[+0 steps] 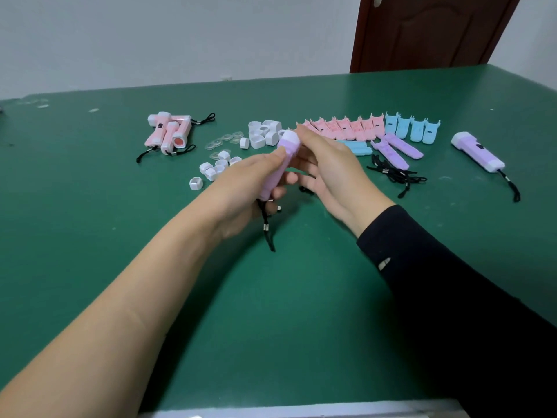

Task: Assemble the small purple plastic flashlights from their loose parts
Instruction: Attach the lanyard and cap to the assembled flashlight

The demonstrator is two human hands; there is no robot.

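Left hand (250, 179) clamped on purple flashlight (280, 171); right hand (328, 167) fingers touch its 12 o'clock white cap (291, 136), grip I can't tell. Crooked push could pop it.

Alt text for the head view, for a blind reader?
A left hand grips a purple flashlight over a green table while the right hand holds its white head. Coloured shells, white caps and black cords lie behind.
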